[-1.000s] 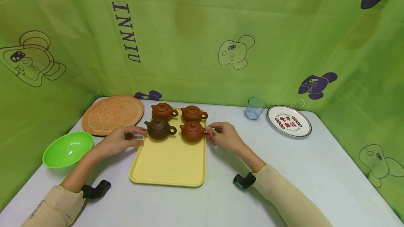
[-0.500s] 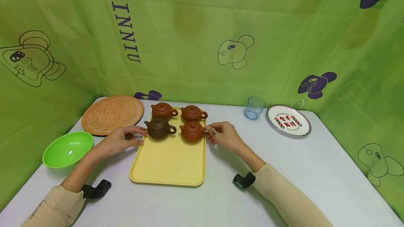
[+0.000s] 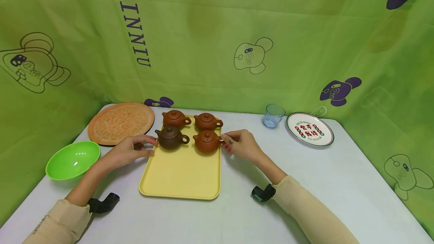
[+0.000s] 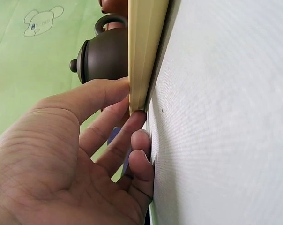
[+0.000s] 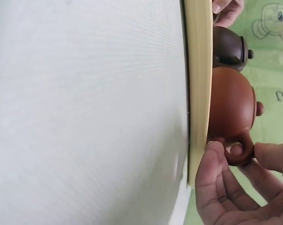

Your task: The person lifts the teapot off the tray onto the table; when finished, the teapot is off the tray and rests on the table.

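Note:
Several small clay teapots stand on a yellow tray (image 3: 183, 176). My right hand (image 3: 242, 146) pinches the handle of the front right reddish-brown teapot (image 3: 207, 142); in the right wrist view the thumb presses the outside of the handle (image 5: 244, 147) and a fingertip shows through its loop. At the tray's left rim, my left hand (image 3: 132, 149) touches the edge with thumb and fingers spread, close to the dark brown teapot (image 3: 170, 138). Behind these two stand a back left teapot (image 3: 174, 119) and a back right teapot (image 3: 206, 122), both reddish-brown.
A green bowl (image 3: 72, 161) and a round pizza-like mat (image 3: 121, 123) lie left of the tray. At the back right are a blue glass (image 3: 273, 116) and a white plate (image 3: 310, 130) with red lettering. Green cloth (image 3: 203, 48) hangs behind the white table (image 3: 298, 172).
Teapots, tray and left hand hold their places. My right hand has shifted only very slightly, still at the teapot's handle.

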### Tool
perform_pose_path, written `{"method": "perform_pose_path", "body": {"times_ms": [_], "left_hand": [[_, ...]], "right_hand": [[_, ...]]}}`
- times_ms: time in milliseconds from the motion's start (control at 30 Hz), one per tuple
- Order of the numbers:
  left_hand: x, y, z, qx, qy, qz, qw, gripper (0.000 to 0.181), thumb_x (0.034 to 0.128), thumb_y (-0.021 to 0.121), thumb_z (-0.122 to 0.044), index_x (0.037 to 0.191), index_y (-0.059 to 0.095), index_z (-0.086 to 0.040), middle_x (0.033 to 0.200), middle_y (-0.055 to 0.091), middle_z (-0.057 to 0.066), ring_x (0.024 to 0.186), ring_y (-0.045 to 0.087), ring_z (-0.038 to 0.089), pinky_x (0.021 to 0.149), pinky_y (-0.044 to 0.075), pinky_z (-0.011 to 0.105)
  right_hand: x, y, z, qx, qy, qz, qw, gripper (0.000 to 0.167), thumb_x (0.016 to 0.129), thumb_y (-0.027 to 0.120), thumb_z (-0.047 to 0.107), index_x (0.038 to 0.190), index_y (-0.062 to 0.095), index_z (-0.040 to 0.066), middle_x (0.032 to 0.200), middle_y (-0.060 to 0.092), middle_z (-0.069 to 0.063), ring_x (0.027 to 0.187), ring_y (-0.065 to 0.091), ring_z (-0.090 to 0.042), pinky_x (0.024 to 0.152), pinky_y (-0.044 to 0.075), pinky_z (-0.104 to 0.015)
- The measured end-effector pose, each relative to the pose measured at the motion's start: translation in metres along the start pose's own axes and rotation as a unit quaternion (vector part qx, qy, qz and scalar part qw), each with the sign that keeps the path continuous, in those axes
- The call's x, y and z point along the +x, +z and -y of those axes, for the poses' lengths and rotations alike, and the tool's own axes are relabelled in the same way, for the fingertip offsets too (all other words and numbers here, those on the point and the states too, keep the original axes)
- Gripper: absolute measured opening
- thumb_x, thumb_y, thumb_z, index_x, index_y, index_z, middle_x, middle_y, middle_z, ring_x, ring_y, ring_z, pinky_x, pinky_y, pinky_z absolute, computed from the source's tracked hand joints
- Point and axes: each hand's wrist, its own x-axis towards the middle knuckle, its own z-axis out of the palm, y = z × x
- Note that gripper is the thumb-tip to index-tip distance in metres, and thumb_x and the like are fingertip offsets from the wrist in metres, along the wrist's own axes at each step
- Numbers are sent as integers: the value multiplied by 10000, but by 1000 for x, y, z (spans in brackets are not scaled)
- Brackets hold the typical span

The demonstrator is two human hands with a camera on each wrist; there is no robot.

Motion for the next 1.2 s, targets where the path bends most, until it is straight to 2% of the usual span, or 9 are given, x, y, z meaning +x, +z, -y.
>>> {"method": "perform_pose_path", "body": {"times_ms": [300, 600, 833, 1200], "left_hand": [[-1, 0, 2, 11, -55, 13, 10000, 310, 969, 770, -209, 1257, 757, -94, 1410, 674, 194, 930, 571, 60, 757, 474, 218], [0, -1, 2, 5, -40, 43, 10000, 311, 971, 771, -210, 1261, 755, -100, 1403, 679, 182, 949, 571, 72, 766, 476, 219], [1, -1, 3, -19, 7, 97, 10000, 311, 978, 764, -209, 1268, 754, -97, 1407, 681, 180, 974, 578, 52, 811, 480, 210], [-1, -1, 3, -75, -31, 92, 9999, 317, 974, 768, -212, 1269, 753, -97, 1412, 677, 177, 970, 574, 51, 811, 475, 209]], "right_hand": [[-1, -8, 1, -63, -62, -26, 10000, 285, 1064, 654, 212, 1177, 785, -15, 941, 814, -197, 709, 738, -169, 676, 600, -288], [-1, -22, -4, -45, -52, -92, 9999, 289, 1071, 639, 204, 1185, 778, -22, 939, 810, -207, 726, 748, -191, 720, 634, -363], [-4, -35, -11, 30, -60, -207, 9998, 284, 1063, 646, 204, 1182, 784, -14, 953, 814, -201, 725, 730, -133, 706, 629, -321], [-2, -56, -23, 268, 139, -297, 9991, 331, 1068, 627, 166, 1226, 725, -107, 973, 786, -269, 756, 745, -179, 700, 626, -282]]}}
